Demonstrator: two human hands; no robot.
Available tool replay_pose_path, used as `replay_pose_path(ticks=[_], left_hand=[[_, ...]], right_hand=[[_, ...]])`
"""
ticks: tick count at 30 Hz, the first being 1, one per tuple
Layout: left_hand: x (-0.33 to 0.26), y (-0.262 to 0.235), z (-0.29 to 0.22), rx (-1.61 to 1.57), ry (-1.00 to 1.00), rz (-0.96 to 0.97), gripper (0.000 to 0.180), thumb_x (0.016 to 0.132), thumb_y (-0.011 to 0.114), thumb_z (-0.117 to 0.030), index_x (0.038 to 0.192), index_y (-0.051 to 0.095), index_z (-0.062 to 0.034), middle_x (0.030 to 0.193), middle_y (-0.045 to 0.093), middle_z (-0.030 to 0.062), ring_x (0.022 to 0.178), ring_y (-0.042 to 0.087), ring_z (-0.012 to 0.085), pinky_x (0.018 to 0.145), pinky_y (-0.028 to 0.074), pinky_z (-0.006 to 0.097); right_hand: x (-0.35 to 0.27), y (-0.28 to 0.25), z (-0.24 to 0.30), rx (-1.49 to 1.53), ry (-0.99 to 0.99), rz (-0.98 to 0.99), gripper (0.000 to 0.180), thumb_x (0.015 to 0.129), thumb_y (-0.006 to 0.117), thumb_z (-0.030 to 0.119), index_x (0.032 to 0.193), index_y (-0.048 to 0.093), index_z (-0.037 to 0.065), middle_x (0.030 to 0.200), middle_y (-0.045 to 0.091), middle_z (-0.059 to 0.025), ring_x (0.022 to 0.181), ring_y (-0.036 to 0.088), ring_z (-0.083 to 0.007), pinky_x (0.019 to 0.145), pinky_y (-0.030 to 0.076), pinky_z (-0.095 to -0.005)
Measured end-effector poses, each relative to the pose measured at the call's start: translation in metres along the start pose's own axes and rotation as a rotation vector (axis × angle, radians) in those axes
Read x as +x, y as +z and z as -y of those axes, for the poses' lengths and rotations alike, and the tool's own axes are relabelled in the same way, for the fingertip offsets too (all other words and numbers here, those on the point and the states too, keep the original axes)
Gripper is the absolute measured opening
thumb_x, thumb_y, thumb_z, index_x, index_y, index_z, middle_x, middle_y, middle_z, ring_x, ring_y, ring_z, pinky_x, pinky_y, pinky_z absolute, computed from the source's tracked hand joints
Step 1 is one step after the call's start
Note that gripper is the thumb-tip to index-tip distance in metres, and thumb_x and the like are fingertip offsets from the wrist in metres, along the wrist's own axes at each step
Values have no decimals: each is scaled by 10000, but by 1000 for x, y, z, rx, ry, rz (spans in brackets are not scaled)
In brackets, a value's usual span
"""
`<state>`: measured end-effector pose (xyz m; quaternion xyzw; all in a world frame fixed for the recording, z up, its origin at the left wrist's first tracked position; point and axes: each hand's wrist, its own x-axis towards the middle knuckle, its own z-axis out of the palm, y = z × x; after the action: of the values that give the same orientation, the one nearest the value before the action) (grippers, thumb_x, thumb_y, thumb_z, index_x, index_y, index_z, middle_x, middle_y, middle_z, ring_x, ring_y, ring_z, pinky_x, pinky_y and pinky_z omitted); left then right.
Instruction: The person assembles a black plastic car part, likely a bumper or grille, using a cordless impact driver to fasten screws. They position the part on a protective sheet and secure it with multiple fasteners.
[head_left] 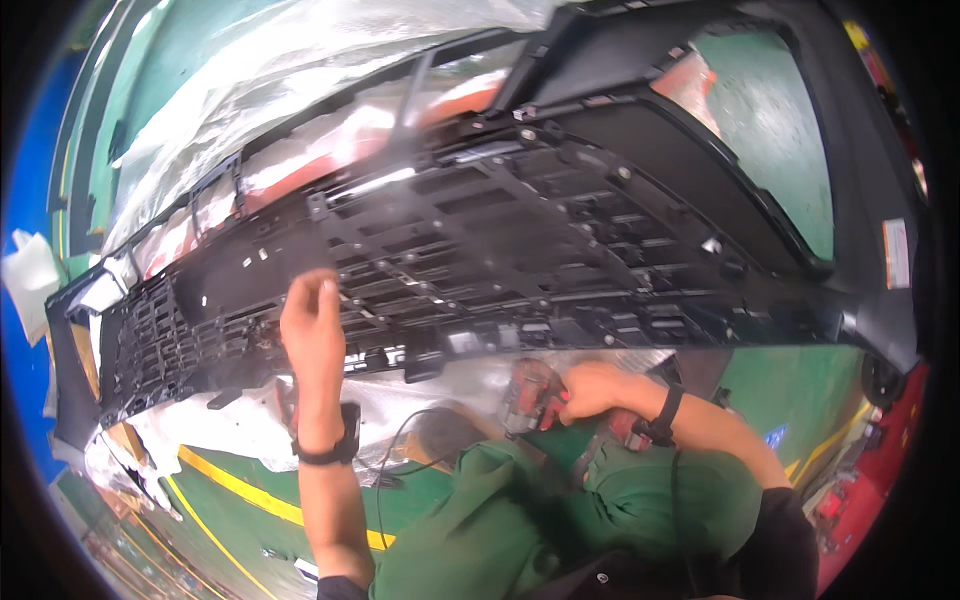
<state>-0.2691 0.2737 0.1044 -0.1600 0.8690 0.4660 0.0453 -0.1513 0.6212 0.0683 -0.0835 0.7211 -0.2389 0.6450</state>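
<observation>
Green trousers (520,520) lowest in view, knees drawn up close beneath the work. Right hand (590,390) just above them, fingers curled shut around a small power driver (527,397), red and dark, nose aimed left and slightly up toward silver padding (470,380); black band on that wrist. Left hand (312,318) raised higher, also banded at the wrist, fingertips bunched and pressed against the lower edge of a black plastic bumper grille (500,250); whether pinching a small fastener, cannot tell. Grille lying inner face up, ribbed lattice spanning almost the whole width, resting on silver wrap over red panels. Judged as a fastening step: left fingers locating a fixing point, driver waiting low. Next move likely calls for lifting the driver to that spot and lining it up squarely. Farther off, green floor (770,130) with yellow lines (240,490).
</observation>
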Motion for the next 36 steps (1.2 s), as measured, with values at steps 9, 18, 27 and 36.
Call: replay_pose_path(ticks=[9,18,27,36], left_hand=[[-153,102,-114,142,618,850,272,807,848,-41,1034,698,-39,901,690,108,772,652,266,704,532,366],[-186,152,-151,265,692,1190,521,795,865,-114,1254,629,-42,1068,670,105,903,632,315,815,534,436],[-182,182,-73,840,840,1313,813,772,893,-368,1385,500,-8,1218,680,191,1169,628,387,1052,430,515],[-186,223,-44,1004,752,1262,364,759,794,-298,983,628,-64,885,719,158,928,685,346,930,424,472]], right_hand=[[-83,10,-36,1366,-600,109,469,1090,557,303,1460,529,17,1295,663,-137,1085,697,-248,930,588,-362],[-187,63,-160,1252,-484,-495,241,1011,583,84,1176,721,-25,1022,748,-121,869,733,-161,778,624,-303],[-207,178,-352,684,614,-1501,328,911,547,80,1169,727,-13,1054,762,-199,992,741,-321,904,590,-420],[-177,176,-374,527,604,-1478,329,894,603,121,1178,725,8,1198,723,-240,1119,699,-398,974,565,-458]])
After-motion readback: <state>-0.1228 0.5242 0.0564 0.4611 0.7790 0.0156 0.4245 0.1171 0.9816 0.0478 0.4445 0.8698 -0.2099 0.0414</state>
